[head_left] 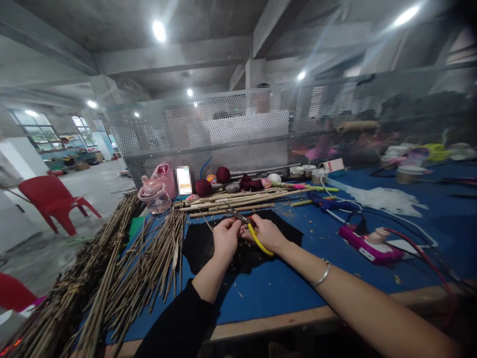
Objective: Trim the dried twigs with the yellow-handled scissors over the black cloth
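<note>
My right hand (265,234) is closed around pliers (260,242) with yellow handles, and their dark jaws point up and to the left. Close beside it, my left hand (225,239) is pinched, its fingertips near the jaws. What those fingers hold is too small to make out. A thin stick shows just left of that hand, though I cannot tell whether it is held. Both hands are over a black cloth (201,251) scattered with small chips, spread on the blue tabletop (261,293).
Bundled twigs (149,268) cover the table's left side. Behind the cloth lie pale sticks (238,201), yarn balls (223,174), a phone (184,181) and a pink bottle (166,179). A purple power strip (370,244), cables and a blue glue gun (335,204) are at right.
</note>
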Demonstrator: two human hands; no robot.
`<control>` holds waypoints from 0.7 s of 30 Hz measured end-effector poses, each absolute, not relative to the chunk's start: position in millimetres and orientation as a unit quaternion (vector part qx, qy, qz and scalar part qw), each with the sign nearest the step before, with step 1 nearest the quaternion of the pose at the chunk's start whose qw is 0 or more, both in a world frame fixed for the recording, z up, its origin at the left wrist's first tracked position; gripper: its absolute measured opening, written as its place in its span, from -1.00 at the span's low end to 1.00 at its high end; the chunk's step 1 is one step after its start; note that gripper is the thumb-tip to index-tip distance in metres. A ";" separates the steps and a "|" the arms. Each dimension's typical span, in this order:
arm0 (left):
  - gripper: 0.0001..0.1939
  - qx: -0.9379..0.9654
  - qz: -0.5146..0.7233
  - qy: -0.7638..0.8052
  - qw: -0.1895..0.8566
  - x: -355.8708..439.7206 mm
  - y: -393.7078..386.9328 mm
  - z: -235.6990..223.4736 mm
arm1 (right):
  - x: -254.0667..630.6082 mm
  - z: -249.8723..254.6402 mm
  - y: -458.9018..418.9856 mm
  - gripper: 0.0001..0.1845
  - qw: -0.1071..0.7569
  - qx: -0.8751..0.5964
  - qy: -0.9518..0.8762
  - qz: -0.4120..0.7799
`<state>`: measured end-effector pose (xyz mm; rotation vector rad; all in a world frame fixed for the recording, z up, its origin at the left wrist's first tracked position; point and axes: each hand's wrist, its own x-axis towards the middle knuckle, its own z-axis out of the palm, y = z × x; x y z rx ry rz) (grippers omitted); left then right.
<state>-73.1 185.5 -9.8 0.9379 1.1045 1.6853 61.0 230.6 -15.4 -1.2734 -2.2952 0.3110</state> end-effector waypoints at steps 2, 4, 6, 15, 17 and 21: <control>-0.78 0.385 0.678 0.445 0.440 -73.7 185.6 -10.1 | 61.5 -15.3 231.1 -0.61 0.246 -0.472 -0.840 0.110; -0.78 0.389 0.676 0.444 0.441 -74.1 185.9 -10.4 | 62.5 -15.5 231.8 -0.60 0.244 -0.474 -0.839 0.104; -0.78 0.390 0.674 0.443 0.444 -74.3 186.4 -10.7 | 63.5 -16.1 232.6 -0.59 0.241 -0.475 -0.840 0.101; -0.79 0.392 0.673 0.442 0.444 -75.3 189.6 -13.9 | 64.0 -13.9 230.7 -0.60 0.238 -0.482 -0.836 0.108; -0.80 0.392 0.673 0.444 0.443 -75.4 190.1 -14.5 | 63.9 -12.0 229.1 -0.61 0.234 -0.481 -0.838 0.111; -0.80 0.389 0.675 0.451 0.436 -75.8 190.1 -14.0 | 63.2 -11.6 227.5 -0.60 0.222 -0.488 -0.841 0.076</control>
